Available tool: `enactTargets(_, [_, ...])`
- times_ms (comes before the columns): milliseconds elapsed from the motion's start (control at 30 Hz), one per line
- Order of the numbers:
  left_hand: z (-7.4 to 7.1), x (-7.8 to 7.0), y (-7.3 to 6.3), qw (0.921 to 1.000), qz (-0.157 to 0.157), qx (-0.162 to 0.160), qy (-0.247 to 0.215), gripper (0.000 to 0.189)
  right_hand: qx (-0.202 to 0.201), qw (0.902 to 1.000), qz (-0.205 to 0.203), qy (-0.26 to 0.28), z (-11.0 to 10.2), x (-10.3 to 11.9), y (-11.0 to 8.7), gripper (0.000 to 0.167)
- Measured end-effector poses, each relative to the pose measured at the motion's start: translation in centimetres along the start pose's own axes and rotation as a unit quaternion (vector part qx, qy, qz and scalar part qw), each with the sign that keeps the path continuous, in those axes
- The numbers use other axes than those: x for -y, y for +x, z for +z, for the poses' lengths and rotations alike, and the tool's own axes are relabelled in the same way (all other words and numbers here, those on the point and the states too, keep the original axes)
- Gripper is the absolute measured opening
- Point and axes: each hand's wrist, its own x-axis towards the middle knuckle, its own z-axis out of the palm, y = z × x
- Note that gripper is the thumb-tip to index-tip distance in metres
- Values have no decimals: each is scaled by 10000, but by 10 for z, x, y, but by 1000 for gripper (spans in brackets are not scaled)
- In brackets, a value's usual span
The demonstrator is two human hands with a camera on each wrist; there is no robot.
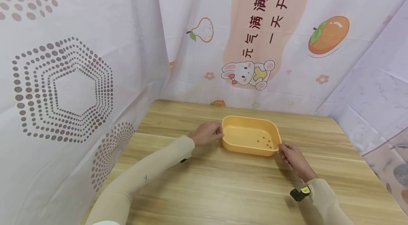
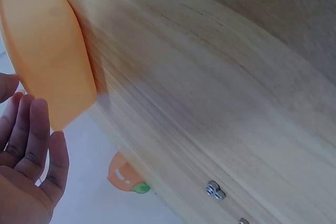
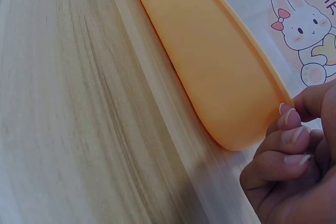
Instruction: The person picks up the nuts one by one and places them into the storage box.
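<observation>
A shallow yellow-orange plastic tray (image 1: 251, 150) with rounded corners sits on the wooden table. Several tiny metal pieces that look like nuts (image 1: 267, 145) lie loose in its right half. My left hand (image 1: 206, 133) is at the tray's left end, its thumb and fingers about the rim; in the left wrist view the other fingers (image 2: 39, 129) spread loosely beside the tray wall. My right hand (image 1: 294, 159) pinches the rim at the near right corner between thumb and forefinger, the remaining fingers curled below, as the right wrist view shows.
In the left wrist view, small metal pieces (image 2: 215, 190) lie on the wooden table (image 1: 216, 189), beyond my left hand. Printed white cloth (image 1: 191, 72) hangs behind the table and along the left side. A black wrist device (image 1: 300, 193) is on my right sleeve.
</observation>
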Motion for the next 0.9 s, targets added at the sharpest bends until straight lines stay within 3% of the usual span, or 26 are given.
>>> enactTargets(533, [-16, 36, -20, 9973, -581, -167, 418, 9, -21, 10000, -10, -8, 0, 0, 0, 41])
enactTargets(900, [-27, 69, -39, 9936, -766, -126, 822, 11, -38, 10000, -66, -33, -1, -2, 1, 38])
